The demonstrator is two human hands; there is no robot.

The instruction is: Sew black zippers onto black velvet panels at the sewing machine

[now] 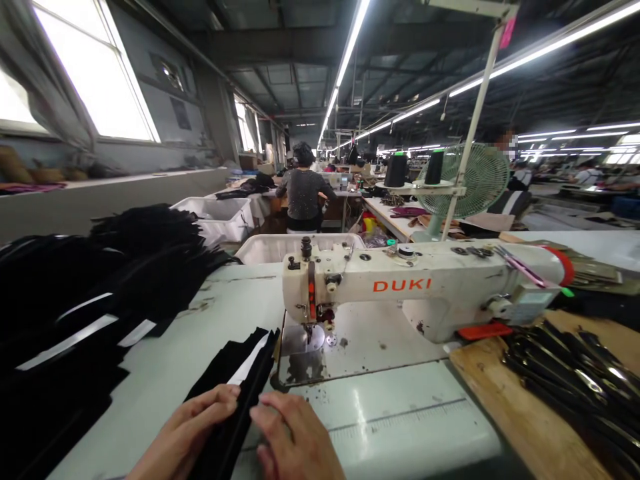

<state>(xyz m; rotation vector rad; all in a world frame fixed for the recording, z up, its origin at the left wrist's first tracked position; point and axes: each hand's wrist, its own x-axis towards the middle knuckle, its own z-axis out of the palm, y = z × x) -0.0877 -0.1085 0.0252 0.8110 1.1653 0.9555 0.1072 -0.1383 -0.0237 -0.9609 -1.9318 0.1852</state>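
Note:
A long strip of black fabric with a white band lies on the pale green sewing table, its far end pointing toward the needle. My left hand grips its left edge with fingers curled over the cloth. On its right edge rests my right hand, fingers bent and pressing on the fabric. The white DUKI sewing machine stands just beyond, its presser foot a short way past the strip's end.
A large heap of black fabric pieces fills the left of the table. Black zippers lie on a wooden board at right. White bins, a green fan and a person's back are ahead.

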